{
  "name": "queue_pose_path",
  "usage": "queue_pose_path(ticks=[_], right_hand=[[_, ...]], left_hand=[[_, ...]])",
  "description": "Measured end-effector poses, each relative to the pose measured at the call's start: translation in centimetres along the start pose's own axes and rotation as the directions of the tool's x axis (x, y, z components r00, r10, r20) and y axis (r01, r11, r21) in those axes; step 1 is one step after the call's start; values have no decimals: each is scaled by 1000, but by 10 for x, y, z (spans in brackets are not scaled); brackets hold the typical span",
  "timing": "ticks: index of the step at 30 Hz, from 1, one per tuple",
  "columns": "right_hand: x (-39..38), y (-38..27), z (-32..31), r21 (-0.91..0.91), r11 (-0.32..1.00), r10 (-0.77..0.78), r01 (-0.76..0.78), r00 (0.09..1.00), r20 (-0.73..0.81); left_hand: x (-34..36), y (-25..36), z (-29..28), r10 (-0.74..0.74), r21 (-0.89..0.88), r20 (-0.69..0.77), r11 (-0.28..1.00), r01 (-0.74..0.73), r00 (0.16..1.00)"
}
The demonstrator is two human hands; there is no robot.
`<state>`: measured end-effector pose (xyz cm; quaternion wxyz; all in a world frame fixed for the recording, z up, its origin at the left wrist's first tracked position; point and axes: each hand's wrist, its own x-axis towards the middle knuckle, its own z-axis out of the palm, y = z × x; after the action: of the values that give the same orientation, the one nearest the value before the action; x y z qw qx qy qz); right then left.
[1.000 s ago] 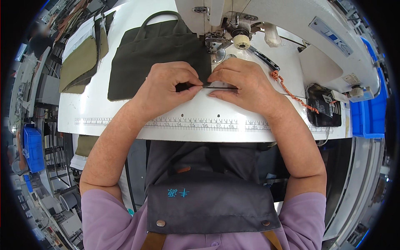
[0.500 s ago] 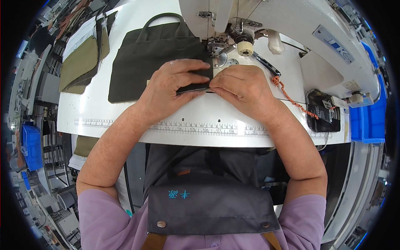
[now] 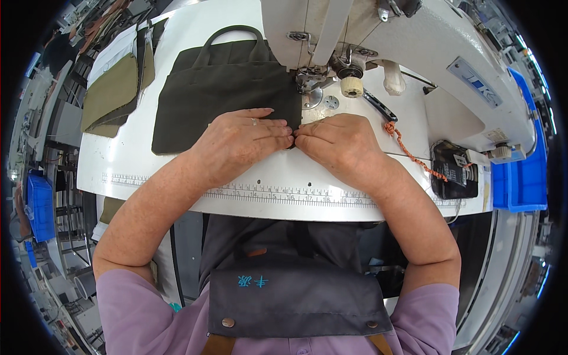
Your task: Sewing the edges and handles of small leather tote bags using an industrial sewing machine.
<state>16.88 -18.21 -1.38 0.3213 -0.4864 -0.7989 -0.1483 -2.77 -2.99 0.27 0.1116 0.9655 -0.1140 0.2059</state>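
Note:
A dark green fabric bag (image 3: pixel 219 89) with a loop handle lies flat on the white sewing table (image 3: pixel 130 171), its right edge near the needle of the white sewing machine (image 3: pixel 367 35). My left hand (image 3: pixel 242 142) rests palm down on the bag's lower right corner, fingers together. My right hand (image 3: pixel 340 142) lies beside it, fingertips meeting the left hand's, pinching the fabric edge just in front of the presser foot (image 3: pixel 310 80). The fabric between the fingertips is mostly hidden.
Olive and dark fabric pieces (image 3: pixel 115 89) are stacked at the table's far left. An orange braided cord (image 3: pixel 408 151) and a black control box (image 3: pixel 452 168) sit to the right. Blue bins (image 3: pixel 526 171) stand at right, another blue bin (image 3: pixel 40 204) at left. A ruler strip (image 3: pixel 284 195) runs along the front edge.
Both hands have slid the bag's edge away from the table front toward the needle, and the fingers have closed together over the corner.

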Motion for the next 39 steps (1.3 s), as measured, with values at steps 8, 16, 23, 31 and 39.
queue_pose_path(ticks=[8,16,23,31,39], right_hand=[[2,-2,-4,2,1000,4,-4,998,58],[7,3,-10,101,978,180,-183,983,42],[5,9,-11,-50,931,364,-360,924,115],[5,10,-9,-219,896,425,-386,889,171],[4,11,-11,-178,893,441,-413,880,174]], left_hand=[[-7,0,-1,-140,-249,52,957,148,989],[-2,-20,1,-56,-165,98,984,72,994],[14,-46,10,-58,-97,41,993,62,997],[29,-64,12,-142,-69,-11,988,141,990],[29,-61,15,-188,-45,-22,981,187,982]])
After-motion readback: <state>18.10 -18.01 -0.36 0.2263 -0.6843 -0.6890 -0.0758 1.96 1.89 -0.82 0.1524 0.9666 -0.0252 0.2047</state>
